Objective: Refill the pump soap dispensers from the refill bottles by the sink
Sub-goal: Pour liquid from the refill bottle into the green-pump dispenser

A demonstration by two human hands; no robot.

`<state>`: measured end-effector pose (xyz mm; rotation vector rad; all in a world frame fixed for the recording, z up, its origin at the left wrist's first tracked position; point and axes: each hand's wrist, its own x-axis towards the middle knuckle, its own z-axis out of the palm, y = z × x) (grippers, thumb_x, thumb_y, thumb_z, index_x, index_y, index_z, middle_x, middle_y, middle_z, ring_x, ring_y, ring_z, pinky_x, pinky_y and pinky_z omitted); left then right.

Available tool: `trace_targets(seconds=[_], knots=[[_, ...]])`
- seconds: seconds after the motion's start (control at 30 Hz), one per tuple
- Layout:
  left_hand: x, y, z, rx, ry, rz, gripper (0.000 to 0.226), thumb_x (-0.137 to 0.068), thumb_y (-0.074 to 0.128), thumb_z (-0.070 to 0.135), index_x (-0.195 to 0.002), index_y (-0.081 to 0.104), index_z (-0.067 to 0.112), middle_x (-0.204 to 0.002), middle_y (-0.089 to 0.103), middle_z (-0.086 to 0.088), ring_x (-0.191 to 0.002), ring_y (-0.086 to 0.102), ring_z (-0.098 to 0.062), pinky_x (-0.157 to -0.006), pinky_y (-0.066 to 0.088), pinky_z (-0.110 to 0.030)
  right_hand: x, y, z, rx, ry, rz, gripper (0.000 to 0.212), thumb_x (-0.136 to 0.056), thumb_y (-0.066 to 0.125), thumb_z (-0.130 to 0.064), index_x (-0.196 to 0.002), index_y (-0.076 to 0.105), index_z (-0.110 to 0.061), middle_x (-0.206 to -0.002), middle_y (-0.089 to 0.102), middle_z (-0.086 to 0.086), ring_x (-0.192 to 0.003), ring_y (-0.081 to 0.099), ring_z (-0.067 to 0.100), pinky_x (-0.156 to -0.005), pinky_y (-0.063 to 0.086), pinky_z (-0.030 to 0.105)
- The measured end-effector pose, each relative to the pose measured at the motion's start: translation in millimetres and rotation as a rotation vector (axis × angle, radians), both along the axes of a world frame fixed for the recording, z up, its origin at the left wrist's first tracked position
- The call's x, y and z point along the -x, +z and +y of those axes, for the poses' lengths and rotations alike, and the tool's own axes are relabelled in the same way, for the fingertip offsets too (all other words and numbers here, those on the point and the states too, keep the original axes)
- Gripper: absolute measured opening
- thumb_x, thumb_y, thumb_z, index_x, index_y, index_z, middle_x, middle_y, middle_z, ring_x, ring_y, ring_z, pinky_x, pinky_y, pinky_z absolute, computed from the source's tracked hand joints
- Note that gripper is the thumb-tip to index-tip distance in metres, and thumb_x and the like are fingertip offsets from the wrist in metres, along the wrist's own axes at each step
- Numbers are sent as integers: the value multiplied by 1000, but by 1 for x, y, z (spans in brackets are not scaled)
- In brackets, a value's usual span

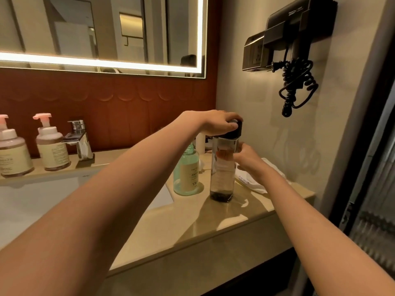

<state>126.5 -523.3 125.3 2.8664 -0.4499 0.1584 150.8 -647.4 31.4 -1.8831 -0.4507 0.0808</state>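
The left hand (215, 122) is curled down over the black cap (234, 130) of a tall clear plastic bottle (222, 167), which stands upright on the beige stone surface (192, 227). The right hand (249, 160) wraps the bottle's body. Just beside it stands a capless teal glass bottle (187, 169); its cream label is mostly unreadable.

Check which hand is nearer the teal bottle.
Left. The left hand grips the clear bottle's black cap, just above-right of the teal bottle; the right hand is beyond the clear bottle.
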Motion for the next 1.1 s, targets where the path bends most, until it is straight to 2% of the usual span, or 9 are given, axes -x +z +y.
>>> trace_targets(seconds=[0.27, 0.37, 0.47, 0.57, 0.67, 0.8, 0.93, 1.0, 1.1], knots=[[-1, -14, -11, -145, 210, -188, 58, -93, 29, 58, -137, 38, 22, -120, 46, -11, -104, 52, -28, -79, 43, -34, -1, -16, 17, -95, -195, -128, 47, -78, 75, -26, -119, 57, -10, -113, 65, 6, -107, 57, 24, -89, 48, 36], [-4, -5, -10, -298, 381, -418, 70, -83, 26, 76, -80, 56, 13, -71, 49, -1, -62, 46, -14, -53, 32, -24, 2, -17, 21, -107, -238, -130, 47, -75, 78, -29, -113, 60, -9, -112, 65, 7, -106, 57, 24, -84, 47, 33], [2, 4, -10, -272, 411, -613, 68, -82, 25, 77, -51, 33, 16, -52, 33, 3, -47, 28, -11, -48, 20, -22, 4, -17, 20, -132, -260, -105, 51, -73, 80, -30, -115, 61, -10, -116, 64, 6, -109, 56, 24, -86, 45, 30], [-2, 2, 1, -310, 307, -626, 64, -88, 25, 68, -77, 55, 12, -75, 55, -4, -63, 45, -14, -55, 31, -24, 6, -17, 20, -100, -271, -131, 52, -75, 78, -31, -118, 59, -9, -116, 64, 6, -109, 56, 24, -83, 43, 27], [-5, -6, 3, -59, 61, -126, 48, -98, 29, 47, -139, 37, 24, -134, 47, -9, -114, 47, -24, -85, 38, -32, 6, -17, 21, -85, -275, -136, 56, -76, 77, -34, -122, 57, -11, -118, 63, 5, -110, 55, 24, -82, 42, 27], [-5, 1, 1, -91, 137, -82, 56, -92, 31, 60, -126, 50, 19, -112, 58, -9, -92, 53, -19, -67, 40, -25, 8, -17, 23, -86, -296, -129, 57, -75, 77, -34, -122, 56, -9, -120, 62, 6, -111, 55, 24, -83, 42, 29], [0, 14, 9, -202, 376, -446, 72, -84, 19, 75, -56, 45, 13, -58, 46, 1, -52, 42, -11, -50, 29, -21, 10, -16, 23, -63, -326, -120, 60, -76, 77, -34, -123, 52, -6, -123, 59, 9, -113, 53, 26, -85, 43, 30], [0, 13, 11, -196, 353, -533, 69, -84, 22, 74, -68, 50, 14, -69, 54, -3, -61, 49, -14, -57, 36, -25, 11, -16, 24, -52, -331, -117, 62, -76, 76, -34, -125, 51, -6, -124, 58, 9, -115, 52, 26, -87, 43, 31], [-5, 7, 7, -186, 208, -279, 68, -85, 34, 70, -135, 39, 23, -134, 49, -8, -120, 47, -27, -100, 33, -44, 11, -17, 24, -86, -321, -99, 58, -75, 78, -34, -122, 55, -9, -121, 61, 6, -114, 54, 24, -85, 41, 26]])
